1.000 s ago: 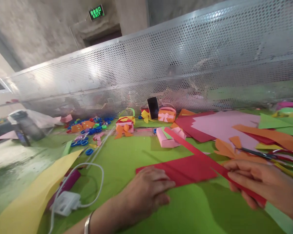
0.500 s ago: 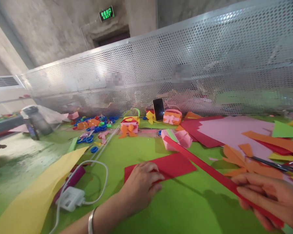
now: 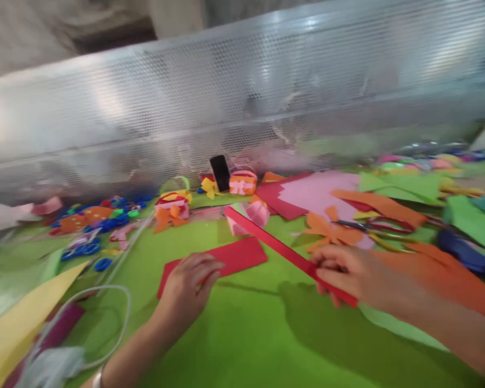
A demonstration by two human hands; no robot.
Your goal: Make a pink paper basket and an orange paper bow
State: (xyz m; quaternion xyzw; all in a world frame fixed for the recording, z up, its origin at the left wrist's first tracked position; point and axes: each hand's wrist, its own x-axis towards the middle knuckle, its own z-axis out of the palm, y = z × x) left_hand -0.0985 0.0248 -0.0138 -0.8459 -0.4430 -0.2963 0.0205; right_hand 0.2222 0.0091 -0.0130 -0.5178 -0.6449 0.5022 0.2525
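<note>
My right hand (image 3: 343, 272) pinches a long narrow red strip (image 3: 267, 240), which slants up and left above the green tabletop. Its far end overlaps a small pink basket-like piece (image 3: 258, 214). My left hand (image 3: 194, 280) lies over a red rectangular sheet (image 3: 242, 257) on the table, thumb apart from the fingers; the left part of the sheet is partly covered. An orange bow-shaped cutout (image 3: 333, 231) lies just beyond my right hand, and a pair of scissors (image 3: 388, 225) rests on it.
Small decorated baskets (image 3: 243, 184) and a phone (image 3: 220, 172) stand at the back before a perforated metal panel (image 3: 226, 102). Blue scissors (image 3: 81, 249) lie left. A white cable with adapter (image 3: 54, 366) and yellow sheet (image 3: 20, 328) are near left. Pink sheets (image 3: 319, 191) lie right.
The view has swung to the right, so things sit further left in the picture. My right hand has drawn inward with the red strip. My left hand stays on the red sheet.
</note>
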